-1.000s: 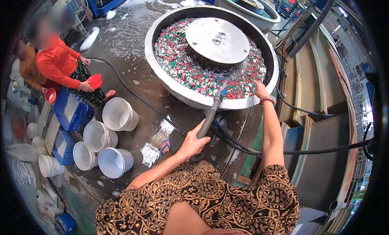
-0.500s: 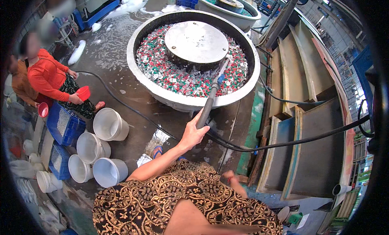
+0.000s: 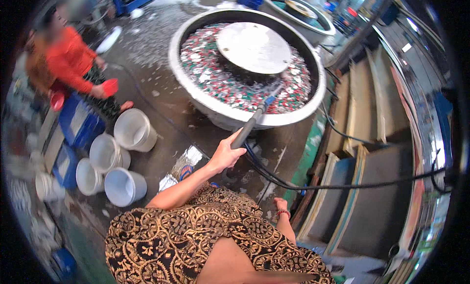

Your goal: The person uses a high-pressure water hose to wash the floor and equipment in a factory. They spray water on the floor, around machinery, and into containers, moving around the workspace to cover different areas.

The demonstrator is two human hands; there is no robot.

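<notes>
My left hand is wrapped round the grey grip of a water hose. A blue fitting and a pale tip point over the near right rim of a big round white tub. Small red, green and white pieces fill the ring inside the tub. A metal disc caps its centre. Water seems to spray from the tip onto the pieces, though that spot is blurred. My right hand, with a red band at the wrist, hangs beside my patterned clothing; its fingers are mostly hidden.
Several white buckets stand to the left, beside blue crates. A person in a red top holds a red scoop there. Wooden troughs line the right, crossed by a black hose line. Another tub stands behind.
My view has shifted, so the tub appears farther right. The hose tip has swung slightly along the ring, staying over the pieces. My left hand keeps its grip.
</notes>
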